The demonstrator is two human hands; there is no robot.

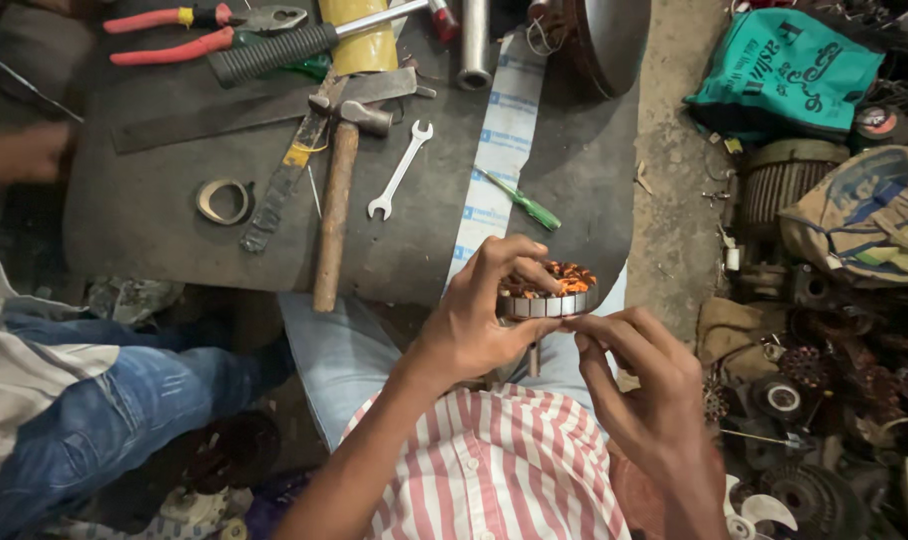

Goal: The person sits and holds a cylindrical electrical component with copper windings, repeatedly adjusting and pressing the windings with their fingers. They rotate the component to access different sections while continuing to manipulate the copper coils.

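A round motor stator [552,293] with copper windings and a silver laminated rim is held above my lap, at the near edge of the dark work board [144,220]. My left hand [479,310] grips it from the left, fingers curled over its top. My right hand [639,375] pinches its lower right rim with thumb and forefinger. A thin rod shows just under the stator.
On the board lie a wooden-handled hammer [336,200], a small spanner [399,170], a green screwdriver [522,200], red pliers [199,30], a tape roll [224,200] and a flat file. Another person in jeans [104,400] sits at left. Motor parts and bags pile at right [824,250].
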